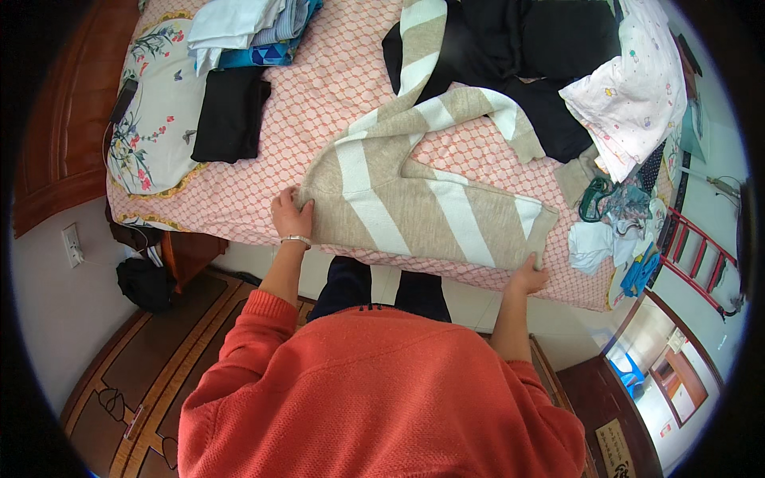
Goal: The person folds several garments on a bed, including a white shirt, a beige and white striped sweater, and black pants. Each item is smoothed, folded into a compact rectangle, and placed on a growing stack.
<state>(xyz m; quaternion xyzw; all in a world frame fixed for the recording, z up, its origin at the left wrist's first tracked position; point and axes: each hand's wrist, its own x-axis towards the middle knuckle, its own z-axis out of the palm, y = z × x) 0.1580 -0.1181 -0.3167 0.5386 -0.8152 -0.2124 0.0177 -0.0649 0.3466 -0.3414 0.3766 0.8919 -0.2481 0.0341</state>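
A beige knit sweater (394, 209) with white diagonal stripes lies folded lengthwise along the near edge of the bed. Both its sleeves stretch away from me, one bent to the right, the other running up over dark clothes. My left hand (291, 215) grips the sweater at its left end, thumb on top; the fingertips are partly hidden. At the opposite end, my right hand (526, 278) pinches the near corner of the ribbed hem.
Folded black cloth (230, 116) sits on the left, below a stack of folded clothes (239, 27). Black garments (514, 48) and a white printed garment (633, 89) lie at the far right. Small items, including white cloth (590, 246), rest near the bed's (239, 203) right end.
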